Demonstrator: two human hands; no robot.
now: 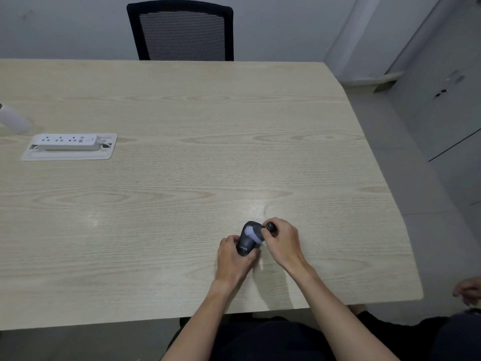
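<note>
A dark grey handheld device with white lettering and a pale rounded end lies on the light wooden table near its front edge. My left hand grips the device's lower body. My right hand is curled around a small black rounded piece right beside the device's pale end. Whether that piece is joined to the device cannot be told.
A white power strip sits in a recessed tray at the left. A white cylinder lies at the far left edge. A black mesh chair stands behind the table. Another person's hand shows at the right edge.
</note>
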